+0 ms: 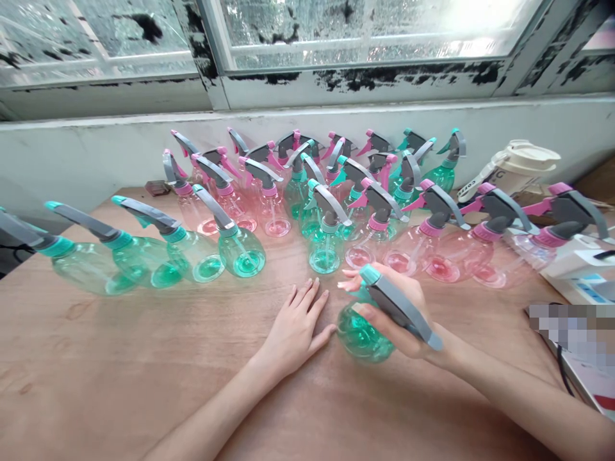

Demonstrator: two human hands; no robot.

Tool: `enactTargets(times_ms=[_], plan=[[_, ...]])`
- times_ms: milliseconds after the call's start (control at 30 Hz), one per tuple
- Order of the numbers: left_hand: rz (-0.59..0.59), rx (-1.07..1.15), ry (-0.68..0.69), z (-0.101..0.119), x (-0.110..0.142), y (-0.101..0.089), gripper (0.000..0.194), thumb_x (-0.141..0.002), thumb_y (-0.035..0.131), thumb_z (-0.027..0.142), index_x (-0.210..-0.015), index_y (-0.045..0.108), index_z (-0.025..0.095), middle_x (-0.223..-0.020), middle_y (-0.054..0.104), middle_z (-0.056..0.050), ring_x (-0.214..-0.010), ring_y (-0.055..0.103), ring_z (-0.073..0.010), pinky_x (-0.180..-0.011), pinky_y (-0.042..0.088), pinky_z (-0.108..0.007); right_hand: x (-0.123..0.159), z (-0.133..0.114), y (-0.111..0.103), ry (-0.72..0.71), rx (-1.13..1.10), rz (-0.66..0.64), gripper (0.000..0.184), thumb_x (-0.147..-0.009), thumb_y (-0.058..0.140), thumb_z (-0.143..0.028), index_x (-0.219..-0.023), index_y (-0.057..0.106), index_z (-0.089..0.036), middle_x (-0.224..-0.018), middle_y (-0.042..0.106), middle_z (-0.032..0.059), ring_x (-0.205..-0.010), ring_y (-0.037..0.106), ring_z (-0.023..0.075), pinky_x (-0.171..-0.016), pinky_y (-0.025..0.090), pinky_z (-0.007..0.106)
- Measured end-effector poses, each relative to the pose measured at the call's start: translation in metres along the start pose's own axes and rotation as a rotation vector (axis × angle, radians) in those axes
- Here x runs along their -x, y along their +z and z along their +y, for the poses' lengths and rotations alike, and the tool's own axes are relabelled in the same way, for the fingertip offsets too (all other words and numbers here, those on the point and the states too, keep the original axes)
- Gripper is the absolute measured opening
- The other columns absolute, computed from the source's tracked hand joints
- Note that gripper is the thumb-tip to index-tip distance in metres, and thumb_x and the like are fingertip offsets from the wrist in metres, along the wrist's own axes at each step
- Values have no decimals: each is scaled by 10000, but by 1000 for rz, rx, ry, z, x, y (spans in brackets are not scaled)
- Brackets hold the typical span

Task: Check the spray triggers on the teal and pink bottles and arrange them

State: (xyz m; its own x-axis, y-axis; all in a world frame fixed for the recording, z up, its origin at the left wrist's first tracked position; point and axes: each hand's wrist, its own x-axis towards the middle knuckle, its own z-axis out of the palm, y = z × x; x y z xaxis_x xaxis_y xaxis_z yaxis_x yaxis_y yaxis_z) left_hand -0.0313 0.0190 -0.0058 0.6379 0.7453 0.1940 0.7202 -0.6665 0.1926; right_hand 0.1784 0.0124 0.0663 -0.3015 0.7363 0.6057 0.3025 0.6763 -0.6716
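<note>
My right hand (401,314) is wrapped round the neck of a green spray bottle (362,336), whose grey trigger head with a teal nozzle tilts toward me. Flat on the wooden table (144,384) lies my left hand (300,330), fingers spread, its thumb close to the held bottle's left side. Just beyond the hands stands another green spray bottle (325,250), with a pink spray bottle (362,243) to its right. A row of several green bottles (243,253) runs off to the left. Whether the held bottle touches the table I cannot tell.
More pink and green bottles (276,214) crowd the back, near the wall (115,147) under the windows. At right are a cream cup (516,166), a white box-like object (576,269) and a flat item with a dark cable (571,358). A small brown object (157,187) sits back left.
</note>
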Motion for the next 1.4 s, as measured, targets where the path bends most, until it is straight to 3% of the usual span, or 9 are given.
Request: enactTargets(times_ms=[200,333,533,733,1033,1233,1333,1400], plan=[[0,23,-17,0,0,-1,449,-947,523,371,-1326,522,131,-1492,415,-192,-1403,361,-323,-1127,338,-546,1,3,7,189,-94,1,252,-901,564,-252,-1148,581,-206,-659,478,-40,-520,454,110,-533,424,257],[-6,27,-25,0,-1,-1,432,-948,519,365,-1315,535,138,-1488,424,-183,-1401,366,-319,-1129,337,-546,1,1,9,196,-82,6,265,-893,559,-225,-1156,587,-203,-890,630,45,-601,544,117,-560,456,258],[-4,13,-27,0,0,0,445,-952,513,369,-1323,526,123,-1488,420,-192,-1403,363,-320,-1127,341,-545,4,2,9,172,-44,44,315,-899,563,-239,-1214,555,-230,-1070,664,83,-821,644,179,-682,523,288],[-3,13,-35,-1,-1,1,432,-961,503,350,-1338,514,139,-1485,430,-181,-1393,382,-311,-1125,348,-534,4,3,10,197,-20,57,297,-898,556,-245,-1194,557,-226,-940,659,64,-622,575,142,-643,520,303],[13,2,-27,-3,0,5,385,-972,470,291,-1331,519,160,-1477,445,-164,-1382,402,-296,-1118,360,-526,4,1,10,207,-39,21,240,-896,551,-230,-1136,566,-218,-960,645,70,-802,629,187,-648,510,293],[3,8,-36,-2,-1,3,376,-972,470,290,-1316,532,153,-1475,446,-168,-1381,403,-303,-1118,359,-531,3,2,9,218,-65,-1,277,-894,555,-223,-1171,564,-210,-841,596,36,-580,512,117,-470,392,242],[18,20,-35,-2,-1,3,374,-971,472,293,-1315,532,161,-1474,449,-164,-1382,402,-298,-1119,359,-529,2,3,8,189,-83,-9,272,-894,555,-221,-1166,572,-214,-686,507,-26,-506,450,99,-453,370,234],[24,28,-34,-2,0,3,369,-969,475,290,-1312,534,166,-1478,446,-160,-1383,400,-295,-1124,350,-530,0,2,8,164,-87,-17,243,-890,558,-223,-1131,579,-207,-677,512,-26,-533,488,109,-467,387,236]])
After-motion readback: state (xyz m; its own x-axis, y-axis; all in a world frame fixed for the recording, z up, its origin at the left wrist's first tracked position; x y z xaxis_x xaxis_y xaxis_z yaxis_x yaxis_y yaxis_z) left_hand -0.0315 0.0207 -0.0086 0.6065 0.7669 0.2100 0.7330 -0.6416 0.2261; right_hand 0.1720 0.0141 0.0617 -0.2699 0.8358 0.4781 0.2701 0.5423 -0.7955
